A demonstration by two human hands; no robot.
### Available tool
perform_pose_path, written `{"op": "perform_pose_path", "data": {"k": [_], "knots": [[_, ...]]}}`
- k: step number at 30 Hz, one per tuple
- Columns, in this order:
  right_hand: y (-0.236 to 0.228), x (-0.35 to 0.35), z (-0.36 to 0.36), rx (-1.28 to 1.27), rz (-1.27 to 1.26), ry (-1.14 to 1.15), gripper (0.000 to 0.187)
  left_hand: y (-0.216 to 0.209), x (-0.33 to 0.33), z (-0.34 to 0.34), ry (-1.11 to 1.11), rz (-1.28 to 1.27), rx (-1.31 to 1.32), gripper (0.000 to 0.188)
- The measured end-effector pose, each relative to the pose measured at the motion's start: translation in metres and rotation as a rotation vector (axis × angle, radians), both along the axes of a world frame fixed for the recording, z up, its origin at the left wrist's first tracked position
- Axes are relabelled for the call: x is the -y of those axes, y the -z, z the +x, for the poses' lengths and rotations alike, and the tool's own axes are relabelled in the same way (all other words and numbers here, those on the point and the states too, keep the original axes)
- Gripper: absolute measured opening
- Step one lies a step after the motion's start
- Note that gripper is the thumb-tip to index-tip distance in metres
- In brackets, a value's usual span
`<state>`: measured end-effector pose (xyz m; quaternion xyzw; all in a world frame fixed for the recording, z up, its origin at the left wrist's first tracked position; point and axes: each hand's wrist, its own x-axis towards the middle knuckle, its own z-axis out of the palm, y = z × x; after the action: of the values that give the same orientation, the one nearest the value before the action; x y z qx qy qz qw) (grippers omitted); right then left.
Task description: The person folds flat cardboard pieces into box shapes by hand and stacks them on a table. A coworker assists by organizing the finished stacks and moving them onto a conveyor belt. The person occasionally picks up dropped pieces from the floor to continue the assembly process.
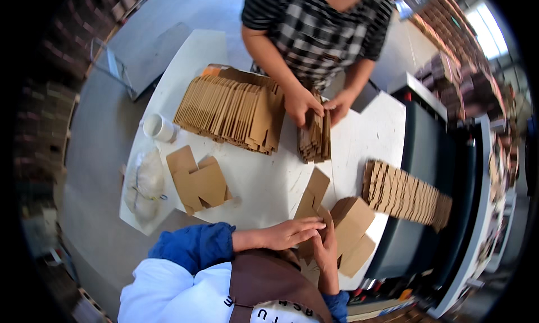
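A brown cardboard box blank [313, 189] stands partly folded in front of my body at the table's near edge. My right hand [327, 252] grips its folded panel, fingers pointing up along the edge. From the left, my left hand [285, 234] reaches across with its fingers stretched out straight, the tips against the same panel beside my right fingers. My hands hide part of the blank's lower side. Just right of them lie more flat cardboard blanks [353, 217], overlapping each other. Another loose, cut blank [198, 179] rests on the left of the table.
Across the white table [269, 180], a co-worker's hands [306, 107] hold a bundle of folded cardboard [315, 136]. A long row of folded cartons [227, 110] stands left of it. A white cup [159, 127] and a plastic bag [145, 185] are at left; stacked cartons [405, 194] reach a dark conveyor [422, 149].
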<state>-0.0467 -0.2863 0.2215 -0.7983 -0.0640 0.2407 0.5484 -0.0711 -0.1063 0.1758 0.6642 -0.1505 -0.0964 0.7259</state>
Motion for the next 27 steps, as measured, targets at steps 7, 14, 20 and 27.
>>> {"op": "perform_pose_path", "data": {"k": [7,14,20,27], "knots": [[0.028,0.027,0.001,0.089,-0.407,0.118,0.036,0.118,-0.067,0.153,-0.900,0.276,-0.185,0.051],[0.033,0.041,0.020,0.069,-0.424,0.290,0.042,0.118,-0.073,0.145,-0.792,0.345,-0.123,0.038],[0.029,0.034,0.026,-0.357,0.162,0.477,0.034,0.049,-0.055,0.021,-0.407,0.640,0.077,0.041],[0.030,0.013,0.033,-0.503,0.320,0.521,0.032,0.008,-0.054,-0.016,-0.050,0.969,0.191,0.048]]}}
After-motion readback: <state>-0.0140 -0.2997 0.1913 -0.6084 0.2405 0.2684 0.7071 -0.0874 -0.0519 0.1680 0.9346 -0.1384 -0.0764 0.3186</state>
